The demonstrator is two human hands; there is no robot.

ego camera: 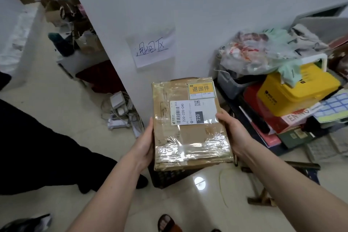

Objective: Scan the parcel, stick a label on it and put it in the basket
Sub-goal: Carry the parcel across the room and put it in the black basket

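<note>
I hold a brown cardboard parcel (190, 128), wrapped in clear tape, flat in front of me. My left hand (144, 142) grips its left edge and my right hand (232, 133) grips its right edge. A yellow label (201, 91) sits at its top right corner, above a white shipping label (192, 112) with a barcode. Directly under the parcel a dark basket (169, 176) stands on the floor against the white wall; the parcel hides most of it.
A handwritten paper sign (151, 49) is taped to the wall above the basket. To the right lies a pile with a yellow case (295, 90), books and plastic bags (259, 51). Cables and adapters (120, 109) lie at left. A person's dark-clothed leg (47, 149) stands left.
</note>
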